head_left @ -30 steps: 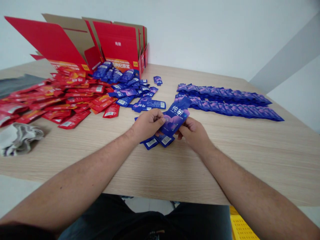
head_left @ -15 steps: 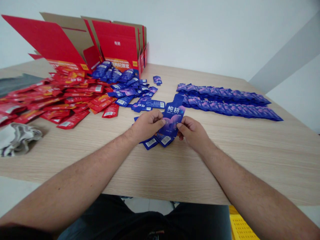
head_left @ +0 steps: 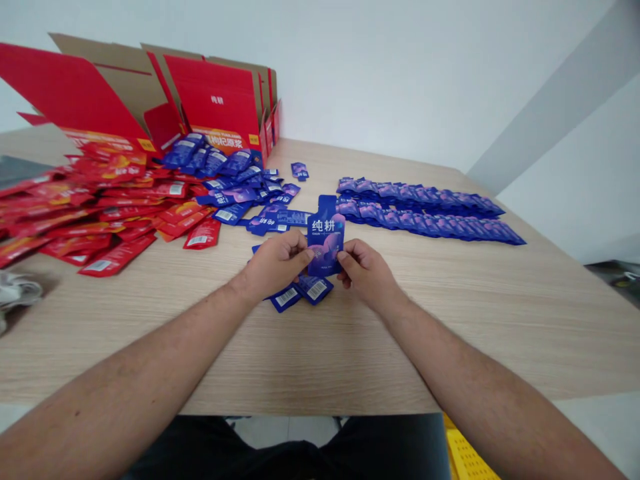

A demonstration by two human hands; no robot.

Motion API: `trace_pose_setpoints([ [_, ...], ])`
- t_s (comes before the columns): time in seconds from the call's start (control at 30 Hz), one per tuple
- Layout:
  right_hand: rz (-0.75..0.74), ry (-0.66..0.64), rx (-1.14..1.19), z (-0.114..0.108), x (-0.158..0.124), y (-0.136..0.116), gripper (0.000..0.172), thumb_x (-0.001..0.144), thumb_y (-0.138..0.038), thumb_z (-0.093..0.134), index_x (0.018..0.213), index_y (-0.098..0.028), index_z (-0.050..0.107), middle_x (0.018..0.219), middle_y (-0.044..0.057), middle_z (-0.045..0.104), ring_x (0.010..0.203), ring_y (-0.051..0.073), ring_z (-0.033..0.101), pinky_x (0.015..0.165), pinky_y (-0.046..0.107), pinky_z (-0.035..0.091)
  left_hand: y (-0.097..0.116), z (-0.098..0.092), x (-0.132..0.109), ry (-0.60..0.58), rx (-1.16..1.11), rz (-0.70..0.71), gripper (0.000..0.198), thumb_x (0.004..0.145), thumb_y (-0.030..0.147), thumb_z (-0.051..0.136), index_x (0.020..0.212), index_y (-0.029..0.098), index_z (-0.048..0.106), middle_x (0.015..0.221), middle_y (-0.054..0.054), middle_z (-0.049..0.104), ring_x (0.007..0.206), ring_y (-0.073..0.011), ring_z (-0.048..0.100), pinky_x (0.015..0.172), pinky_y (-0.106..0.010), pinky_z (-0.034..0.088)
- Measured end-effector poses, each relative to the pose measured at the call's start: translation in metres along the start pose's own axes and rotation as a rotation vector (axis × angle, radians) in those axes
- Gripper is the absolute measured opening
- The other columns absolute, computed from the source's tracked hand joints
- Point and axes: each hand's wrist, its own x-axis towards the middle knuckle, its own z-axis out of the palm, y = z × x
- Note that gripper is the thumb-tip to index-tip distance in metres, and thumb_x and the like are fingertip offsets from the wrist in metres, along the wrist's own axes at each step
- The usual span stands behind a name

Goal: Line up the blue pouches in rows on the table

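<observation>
Both hands hold one blue sachet [head_left: 326,235] upright above the wooden table [head_left: 350,333]. My left hand [head_left: 274,264] pinches its left edge and my right hand [head_left: 364,272] pinches its right lower edge. Under the hands lie a few blue sachets [head_left: 300,293] with barcodes up. Two neat rows of blue sachets [head_left: 425,210] stretch to the right behind my right hand. A loose heap of blue sachets [head_left: 235,183] lies behind my left hand.
A wide spread of red sachets [head_left: 85,207] covers the table's left side. Open red cardboard boxes [head_left: 210,100] stand at the back left. A pale cloth [head_left: 15,290] shows at the left edge, and a yellow crate [head_left: 465,453] sits below the table.
The blue sachet has turned from a rightward tilt to upright between both hands. The view has shifted, so everything sits further left in frame.
</observation>
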Motion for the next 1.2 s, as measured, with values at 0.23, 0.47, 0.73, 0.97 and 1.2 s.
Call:
trace_pose_setpoints([
  [0.23,0.091,0.317,-0.054,-0.071,0.041,0.002,0.02,0.091,-0.038,0.062,0.082,-0.023,0.052,0.051,-0.007,0.049,0.04,0.01,0.044,0.039,0.02,0.035,-0.007,0.002,0.001,-0.011,-0.028,0.036,0.008,0.087,0.029,0.057,0.086,0.021,0.059,0.077,0.0,0.072,0.059,-0.0121,0.066,0.052,-0.022,0.049],
  [0.47,0.404,0.488,-0.108,-0.15,0.091,0.021,0.018,0.094,-0.028,0.066,0.084,-0.021,0.053,0.051,-0.008,0.041,0.039,0.007,0.039,0.037,0.018,0.026,-0.011,0.003,0.0,-0.022,0.015,0.063,0.006,0.086,0.027,0.057,0.086,0.021,0.06,0.074,0.001,0.07,0.06,-0.0126,0.066,0.054,-0.023,0.049],
  [0.73,0.529,0.449,-0.18,-0.163,0.119,0.04,0.017,0.095,-0.024,0.066,0.083,-0.019,0.055,0.047,-0.009,0.041,0.036,0.006,0.037,0.038,0.018,0.023,-0.013,0.003,0.0,-0.045,0.006,0.079,0.009,0.087,0.031,0.058,0.085,0.022,0.059,0.073,0.001,0.069,0.061,-0.0145,0.066,0.056,-0.025,0.05],
  [0.97,0.55,0.461,-0.291,-0.159,0.133,0.042,0.01,0.094,-0.018,0.063,0.085,-0.017,0.062,0.043,-0.006,0.043,0.034,0.009,0.039,0.036,0.02,0.026,-0.018,0.003,0.002,-0.042,0.032,0.081,0.009,0.088,0.032,0.058,0.086,0.023,0.059,0.075,0.001,0.069,0.062,-0.0143,0.066,0.057,-0.026,0.05],
  [1.2,0.566,0.505,-0.446,-0.156,0.135,0.043,0.012,0.091,-0.024,0.07,0.084,-0.015,0.067,0.041,-0.001,0.048,0.033,0.012,0.042,0.035,0.024,0.031,-0.021,0.003,0.002,-0.055,0.018,0.075,0.01,0.089,0.034,0.058,0.087,0.023,0.059,0.076,0.001,0.069,0.062,-0.0148,0.066,0.057,-0.026,0.051],
])
